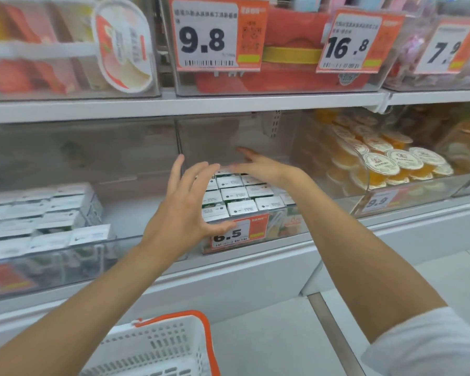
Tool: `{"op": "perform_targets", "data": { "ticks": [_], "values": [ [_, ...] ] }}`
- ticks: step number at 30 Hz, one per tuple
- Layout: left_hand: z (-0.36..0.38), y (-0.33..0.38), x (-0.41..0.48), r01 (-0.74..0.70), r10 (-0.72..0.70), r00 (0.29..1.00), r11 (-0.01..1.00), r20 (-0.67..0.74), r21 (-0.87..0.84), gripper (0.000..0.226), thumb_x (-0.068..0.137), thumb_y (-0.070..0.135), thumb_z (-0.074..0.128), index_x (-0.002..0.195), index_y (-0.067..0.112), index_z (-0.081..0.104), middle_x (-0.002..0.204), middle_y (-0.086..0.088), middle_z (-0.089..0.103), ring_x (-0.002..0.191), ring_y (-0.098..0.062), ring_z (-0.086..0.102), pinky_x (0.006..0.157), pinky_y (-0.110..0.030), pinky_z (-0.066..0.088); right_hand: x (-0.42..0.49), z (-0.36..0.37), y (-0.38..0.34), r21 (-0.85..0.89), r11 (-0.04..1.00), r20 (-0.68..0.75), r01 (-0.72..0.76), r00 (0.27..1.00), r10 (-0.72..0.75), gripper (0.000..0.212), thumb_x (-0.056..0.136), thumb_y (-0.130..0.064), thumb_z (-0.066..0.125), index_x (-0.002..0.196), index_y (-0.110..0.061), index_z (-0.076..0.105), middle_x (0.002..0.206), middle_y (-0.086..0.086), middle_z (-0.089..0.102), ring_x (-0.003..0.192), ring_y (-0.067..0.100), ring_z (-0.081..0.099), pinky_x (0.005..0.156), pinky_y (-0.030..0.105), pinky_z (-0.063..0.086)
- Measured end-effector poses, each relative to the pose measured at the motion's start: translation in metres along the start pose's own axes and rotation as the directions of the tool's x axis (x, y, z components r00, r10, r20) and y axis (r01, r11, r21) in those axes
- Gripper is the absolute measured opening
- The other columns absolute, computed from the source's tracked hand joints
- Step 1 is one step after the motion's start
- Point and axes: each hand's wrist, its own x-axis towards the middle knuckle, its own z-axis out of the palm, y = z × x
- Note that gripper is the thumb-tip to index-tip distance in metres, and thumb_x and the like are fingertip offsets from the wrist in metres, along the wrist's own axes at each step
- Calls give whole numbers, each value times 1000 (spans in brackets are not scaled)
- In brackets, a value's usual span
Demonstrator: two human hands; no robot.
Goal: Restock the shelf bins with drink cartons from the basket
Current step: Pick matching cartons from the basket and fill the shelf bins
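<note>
both hands, left hand [186,204] and right hand [258,166], spread empty over packed drink cartons [236,195]; a careless press may topple rows.

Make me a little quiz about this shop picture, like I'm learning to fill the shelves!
1. True or false: the left hand is holding a carton.
2. The price tag in front of the drink cartons under the hands reads: A) 6.5 B) 3.2 C) 12.0
3. Fill in: the white basket has an ______ handle.

Key: 1 false; 2 A; 3 orange.
</note>
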Motion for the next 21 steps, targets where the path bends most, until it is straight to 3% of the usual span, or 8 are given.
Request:
{"op": "perform_targets", "data": {
  "ticks": [3, 6, 8, 10, 13, 16, 19, 21],
  "values": [
    [-2, -1, 1, 31, -30, 999, 997, 15, -77, 112, 57, 63, 77, 149, 28, 25, 158, 4, 18, 149, -18, -5, 108, -29, 18, -26, 7, -6, -91, 989, -205, 113, 970, -130, 75, 85, -51, 65, 149, -26, 35, 154, -2, 36, 138, 15, 37, 104, 26, 30],
    [-11, 1, -5, 125, -126, 992, 973, 10, -193, 113, 58, 57, 83, 150, 29, 23, 160, 4, 9, 149, -13, 3, 107, -27, 21, -64, 34, -21, -118, 968, -470, 220, 847, -249, 43, 85, -36, 67, 125, -26, 58, 128, -5, 57, 112, 8, 54, 96, 24, 41],
    [-19, 0, -21, 146, -162, 984, 971, -70, -187, 99, 63, 48, 84, 146, 24, 35, 154, -2, 27, 142, -18, 23, 106, -29, 31, -92, 59, -32, -129, 952, -569, 277, 766, -300, 24, 83, -28, 68, 106, -26, 65, 102, -6, 64, 85, 9, 59, 79, 24, 47],
    [-26, -4, -48, 130, -143, 969, 989, -202, -74, 72, 69, 34, 83, 132, 19, 51, 127, -3, 51, 118, -22, 44, 92, -36, 46, -118, 94, -39, -102, 944, -595, 315, 741, -312, 16, 81, -26, 66, 96, -27, 63, 83, -6, 63, 69, 11, 56, 67, 24, 47],
    [-33, -19, -106, 163, -167, 969, 986, -185, -33, 44, 75, 24, 77, 115, 20, 58, 92, 5, 53, 91, -21, 53, 67, -32, 43, -147, 160, -43, -54, 938, -495, 341, 807, -322, 12, 79, -27, 63, 91, -28, 62, 72, -9, 60, 63, 10, 55, 63, 25, 47],
    [-34, -42, -182, 320, -317, 947, 943, 47, -92, 42, 79, 29, 73, 116, 25, 53, 91, 11, 49, 86, -15, 52, 67, -31, 42, -166, 236, -34, -91, 956, -213, 278, 933, -292, 14, 80, -27, 63, 95, -25, 64, 75, -12, 60, 66, 10, 57, 67, 31, 51],
    [-37, -75, -265, 530, -493, 829, 843, 265, -91, 43, 81, 32, 74, 117, 27, 51, 96, 9, 53, 82, -14, 53, 72, -32, 46, -177, 305, -11, -109, 984, 39, 138, 990, -135, 27, 86, -25, 63, 113, -23, 60, 89, -7, 61, 72, 13, 59, 77, 40, 54],
    [-38, -100, -314, 621, -565, 731, 783, 384, -31, 42, 81, 30, 74, 118, 24, 53, 97, 7, 53, 80, -15, 54, 76, -33, 48, -182, 346, 7, -106, 994, 197, 16, 980, 6, 36, 90, -24, 64, 124, -19, 55, 98, -1, 60, 76, 17, 60, 80, 44, 54]
  ]
}}
